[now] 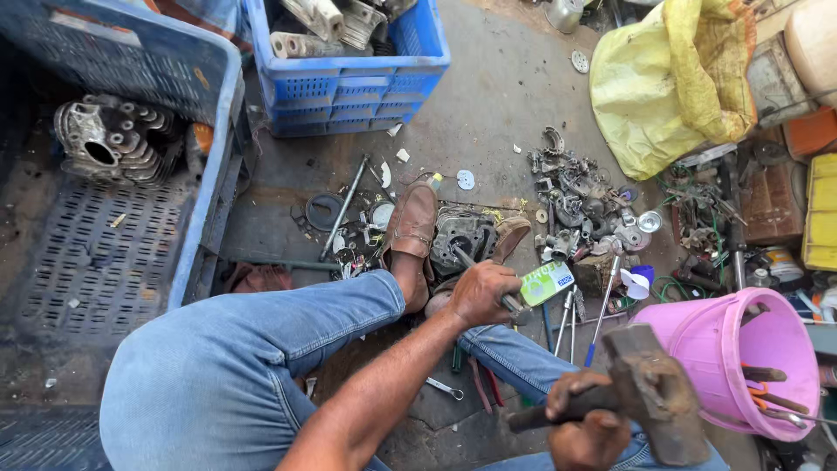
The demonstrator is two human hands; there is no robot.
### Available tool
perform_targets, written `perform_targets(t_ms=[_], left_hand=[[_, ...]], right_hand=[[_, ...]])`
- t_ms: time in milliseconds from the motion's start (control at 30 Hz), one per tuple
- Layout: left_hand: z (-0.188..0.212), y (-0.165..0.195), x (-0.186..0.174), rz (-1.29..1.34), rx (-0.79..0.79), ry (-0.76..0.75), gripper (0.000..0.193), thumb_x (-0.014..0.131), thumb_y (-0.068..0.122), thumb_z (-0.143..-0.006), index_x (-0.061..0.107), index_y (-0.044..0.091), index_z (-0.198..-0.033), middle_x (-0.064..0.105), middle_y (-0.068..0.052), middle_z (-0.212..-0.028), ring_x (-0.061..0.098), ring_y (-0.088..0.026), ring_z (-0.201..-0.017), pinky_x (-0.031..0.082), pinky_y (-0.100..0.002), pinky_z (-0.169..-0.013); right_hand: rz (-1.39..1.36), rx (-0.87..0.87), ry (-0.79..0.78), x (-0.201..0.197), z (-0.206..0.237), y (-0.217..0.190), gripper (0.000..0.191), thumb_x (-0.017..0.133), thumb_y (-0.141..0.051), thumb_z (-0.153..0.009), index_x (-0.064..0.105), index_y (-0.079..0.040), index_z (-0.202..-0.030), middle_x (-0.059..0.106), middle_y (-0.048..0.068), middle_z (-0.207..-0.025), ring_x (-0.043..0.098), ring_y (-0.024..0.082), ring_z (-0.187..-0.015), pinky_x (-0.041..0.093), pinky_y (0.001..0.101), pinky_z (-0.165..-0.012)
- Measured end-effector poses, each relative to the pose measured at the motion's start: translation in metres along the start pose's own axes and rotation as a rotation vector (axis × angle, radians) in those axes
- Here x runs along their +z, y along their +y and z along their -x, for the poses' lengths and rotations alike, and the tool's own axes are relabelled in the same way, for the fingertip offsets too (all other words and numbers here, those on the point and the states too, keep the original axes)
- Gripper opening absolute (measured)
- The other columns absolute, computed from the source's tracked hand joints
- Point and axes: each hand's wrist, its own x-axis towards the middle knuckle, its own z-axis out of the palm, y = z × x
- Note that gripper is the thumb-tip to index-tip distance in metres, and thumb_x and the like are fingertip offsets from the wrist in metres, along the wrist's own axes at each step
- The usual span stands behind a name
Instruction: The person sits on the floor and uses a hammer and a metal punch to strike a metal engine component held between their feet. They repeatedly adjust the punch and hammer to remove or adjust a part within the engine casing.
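The person sits low on the grey concrete floor, knees in blue jeans spread, and between the two brown leather shoes stands a dark grey metal engine block, dirty and oily. The shoes press on it from both sides, so it seems to be clamped by the feet.

The left hand is closed firmly around a thin steel punch or chisel, which points with its tip to the engine block; the hand is just above and in front of the block, very near to it. The right hand is closed around the dark handle of a heavy rusty iron hammer, which is lifted, well apart from the block, on the right and nearer to the camera.

I judge the engine block to be heavy, stiff and a bit slippery from oil; it will not bend, but cast metal can crack at thin fins. To hold it best is by the thick body sides, as the feet do now. The punch is thin, hard and smooth, so it needs a full tight grip at the middle of the shaft. The hammer is head-heavy and is taken far back on the handle.

Around lie a pink plastic bucket with tools, a blue plastic crate, a yellow plastic sack and a heap of small metal parts
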Motion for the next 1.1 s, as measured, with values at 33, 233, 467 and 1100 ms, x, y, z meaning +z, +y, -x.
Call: perform_targets(t_ms=[33, 233, 467, 1100], left_hand=[[-0.002, 0.004, -0.001, -0.041, -0.012, -0.012, 0.03, 0.085, 0.019, -0.059, 0.066, 0.012, -0.081, 0.065, -0.004, -0.08, 0.066, -0.028, -0.079, 0.048, -0.041, -0.074], [0.0, -0.005, 0.004, -0.051, -0.033, -0.016, 0.028, 0.08, 0.014, -0.056, 0.062, 0.011, -0.077, 0.063, -0.004, -0.078, 0.065, -0.028, -0.078, 0.047, -0.041, -0.072], [0.005, -0.015, 0.007, -0.036, -0.065, 0.02, 0.027, 0.079, 0.013, -0.057, 0.063, 0.01, -0.079, 0.063, -0.005, -0.079, 0.066, -0.028, -0.079, 0.048, -0.041, -0.073], [0.0, -0.02, 0.01, -0.067, -0.129, 0.047, 0.02, 0.08, 0.02, -0.067, 0.066, 0.013, -0.079, 0.063, -0.002, -0.075, 0.067, -0.025, -0.073, 0.049, -0.041, -0.071]], right_hand=[[0.037, -0.02, 0.009, 0.002, -0.004, -0.007, 0.072, 0.063, -0.065, -0.097, 0.05, 0.006, -0.1, 0.048, 0.015, -0.075, 0.047, 0.019, -0.059, 0.042, 0.0302, -0.048], [0.099, 0.036, 0.076, 0.0, -0.014, -0.017, 0.074, 0.062, -0.066, -0.099, 0.047, 0.006, -0.102, 0.047, 0.017, -0.072, 0.046, 0.02, -0.06, 0.04, 0.031, -0.051], [0.067, 0.112, -0.035, -0.011, -0.018, -0.003, 0.069, 0.062, -0.061, -0.099, 0.049, 0.006, -0.105, 0.048, 0.017, -0.076, 0.049, 0.02, -0.065, 0.042, 0.0319, -0.053], [0.983, 0.181, -0.796, -0.067, -0.168, -0.034, 0.044, 0.049, -0.032, -0.101, 0.058, 0.0, -0.072, 0.051, 0.009, -0.049, 0.046, 0.022, -0.043, 0.036, 0.0386, -0.045]])
